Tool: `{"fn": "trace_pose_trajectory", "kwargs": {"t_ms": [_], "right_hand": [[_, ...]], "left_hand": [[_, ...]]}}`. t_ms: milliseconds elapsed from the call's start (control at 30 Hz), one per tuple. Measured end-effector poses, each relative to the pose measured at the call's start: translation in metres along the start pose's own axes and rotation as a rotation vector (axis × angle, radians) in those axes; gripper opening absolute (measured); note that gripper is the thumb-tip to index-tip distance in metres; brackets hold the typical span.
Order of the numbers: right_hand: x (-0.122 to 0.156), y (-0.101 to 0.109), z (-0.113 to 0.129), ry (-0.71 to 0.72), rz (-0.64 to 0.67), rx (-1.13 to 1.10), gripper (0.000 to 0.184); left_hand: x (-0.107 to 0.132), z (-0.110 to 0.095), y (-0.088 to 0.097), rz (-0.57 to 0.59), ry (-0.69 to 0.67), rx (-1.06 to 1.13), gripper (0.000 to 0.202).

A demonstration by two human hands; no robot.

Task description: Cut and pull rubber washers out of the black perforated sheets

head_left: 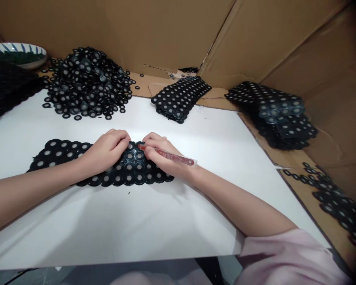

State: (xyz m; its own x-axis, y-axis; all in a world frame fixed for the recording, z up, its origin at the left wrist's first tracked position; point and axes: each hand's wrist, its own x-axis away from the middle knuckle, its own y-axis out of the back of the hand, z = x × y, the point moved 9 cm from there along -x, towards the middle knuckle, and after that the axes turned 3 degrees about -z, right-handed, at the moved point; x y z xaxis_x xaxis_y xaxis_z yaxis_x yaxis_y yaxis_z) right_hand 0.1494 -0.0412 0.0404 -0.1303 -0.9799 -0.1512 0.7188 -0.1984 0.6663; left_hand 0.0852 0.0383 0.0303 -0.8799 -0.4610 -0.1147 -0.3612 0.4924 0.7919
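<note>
A strip of black rubber rings (115, 174) joined in rows, with pale round centres, lies across the white board in front of me. My left hand (111, 144) is closed over its far edge, fingers curled and fingertips hidden behind it. Close by on the right, my right hand (161, 150) is closed at the same edge. A slim red pen-like tool (176, 158) with lettering is held in it, under the thumb, and its front end points left at the rings. What kind of tool it is, I cannot make out. Between the hands several rings look shinier.
A heap of loose black rings (87, 85) sits at the back left, near a patterned bowl (37, 55) and a dark stack (8, 89). Stacked ring sheets (180, 97) stand at the back middle, more sheets (275, 111) at the right. Cardboard walls (121, 31) enclose the board.
</note>
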Motion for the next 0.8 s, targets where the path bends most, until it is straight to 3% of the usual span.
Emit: {"fn": "trace_pose_trajectory", "kwargs": {"t_ms": [300, 400, 600, 800], "right_hand": [[-0.010, -0.004, 0.009, 0.072, -0.134, 0.460, 0.020], [-0.014, 0.000, 0.009, 0.078, -0.187, 0.519, 0.019], [-0.010, 0.008, 0.001, 0.093, -0.098, 0.153, 0.023], [-0.010, 0.014, -0.024, -0.077, -0.034, -0.293, 0.029]], "left_hand": [[0.004, -0.009, 0.006, -0.107, -0.108, -0.087, 0.027], [0.005, -0.011, 0.012, -0.153, -0.122, -0.103, 0.027], [0.002, -0.002, 0.008, -0.096, -0.047, 0.032, 0.026], [-0.001, 0.006, 0.004, -0.036, 0.048, 0.189, 0.025]]}}
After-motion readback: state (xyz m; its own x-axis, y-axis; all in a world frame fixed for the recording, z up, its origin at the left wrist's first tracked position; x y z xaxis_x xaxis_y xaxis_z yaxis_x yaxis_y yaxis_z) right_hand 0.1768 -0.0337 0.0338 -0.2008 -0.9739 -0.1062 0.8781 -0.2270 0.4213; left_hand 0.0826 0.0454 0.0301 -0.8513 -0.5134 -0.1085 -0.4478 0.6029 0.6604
